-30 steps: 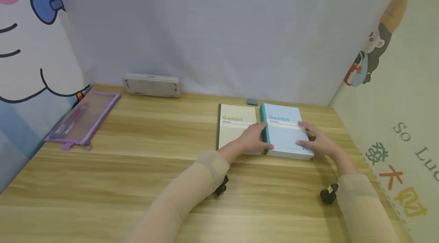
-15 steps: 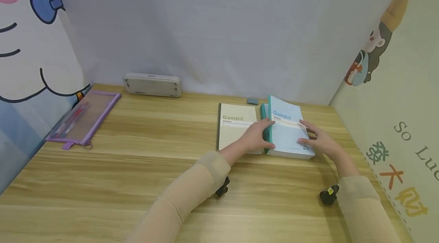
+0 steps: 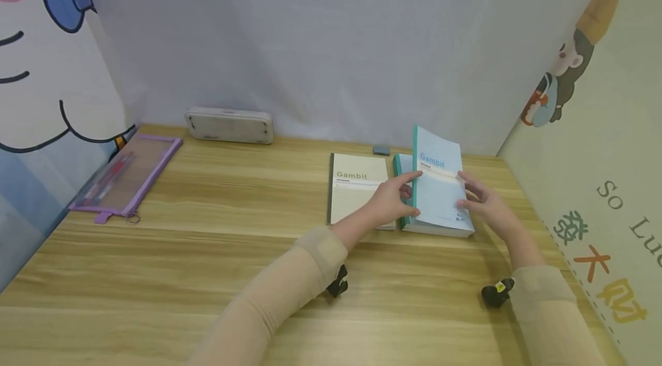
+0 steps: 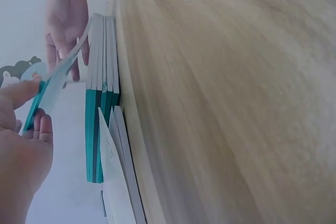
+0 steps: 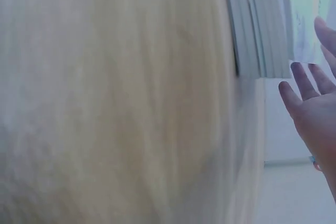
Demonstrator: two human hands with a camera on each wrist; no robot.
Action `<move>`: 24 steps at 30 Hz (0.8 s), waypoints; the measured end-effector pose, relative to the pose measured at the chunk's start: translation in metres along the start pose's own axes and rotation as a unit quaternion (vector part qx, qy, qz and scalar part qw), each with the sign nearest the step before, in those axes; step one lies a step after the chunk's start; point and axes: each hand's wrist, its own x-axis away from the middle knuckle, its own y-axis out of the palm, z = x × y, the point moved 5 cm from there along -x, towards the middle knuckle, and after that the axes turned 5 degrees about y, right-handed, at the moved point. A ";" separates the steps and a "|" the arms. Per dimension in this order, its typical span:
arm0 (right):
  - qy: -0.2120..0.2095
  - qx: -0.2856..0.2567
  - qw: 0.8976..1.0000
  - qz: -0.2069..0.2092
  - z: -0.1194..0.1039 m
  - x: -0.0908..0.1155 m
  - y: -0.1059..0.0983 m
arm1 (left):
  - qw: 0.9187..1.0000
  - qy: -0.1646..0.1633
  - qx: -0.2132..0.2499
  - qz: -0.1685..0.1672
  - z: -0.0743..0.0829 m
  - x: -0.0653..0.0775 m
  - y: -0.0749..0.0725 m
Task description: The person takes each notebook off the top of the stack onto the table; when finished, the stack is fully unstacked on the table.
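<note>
My left hand [image 3: 385, 202] pinches the teal spine of a light blue notebook [image 3: 439, 191], thumb on one side and fingers on the other. This notebook is tilted, its spine side and far end raised above a stack of notebooks [image 4: 104, 51] with teal and dark spines. At its right edge is my right hand [image 3: 488, 208], fingers spread and mostly straight, fingertips right at the edge. The left wrist view shows the raised notebook [image 4: 58, 74] angled away from the stack. To the left of the stack lies a cream notebook [image 3: 357, 168] with a dark spine.
A small grey-blue block [image 3: 381, 150] lies behind the notebooks. A whitish case [image 3: 229, 126] leans against the back cloth. At the far left lies a purple-edged mesh pouch [image 3: 129, 176] with pens inside. Printed wall panels border both sides of the wooden table [image 3: 207, 262].
The top blue notebook has come up off the stack, spine side and far end first, tilting upward. My left hand has risen slightly with it, and my right hand has moved slightly along its edge.
</note>
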 end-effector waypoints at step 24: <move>-0.056 -0.062 0.996 0.033 -0.071 0.001 -0.001 | 0.998 0.049 0.029 0.006 0.028 0.026 -0.063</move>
